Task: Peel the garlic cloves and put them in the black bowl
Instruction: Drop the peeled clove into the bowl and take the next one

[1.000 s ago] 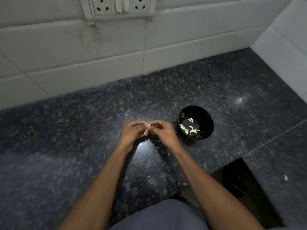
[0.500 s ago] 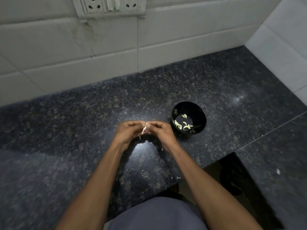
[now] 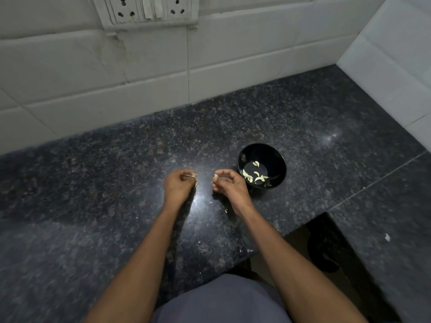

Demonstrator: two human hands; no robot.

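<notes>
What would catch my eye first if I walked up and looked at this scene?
Probably the two hands over the middle of the dark speckled counter: the left hand and right hand are held apart, each pinching something small and pale at its fingertips. Just right of them stands a black bowl with several pale peeled garlic cloves lying in its bottom.

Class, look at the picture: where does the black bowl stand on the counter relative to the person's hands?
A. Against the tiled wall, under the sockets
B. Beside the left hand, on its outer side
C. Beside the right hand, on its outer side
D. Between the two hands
C: the black bowl, with peeled cloves inside, sits just beyond the right hand, away from the left hand.
</notes>
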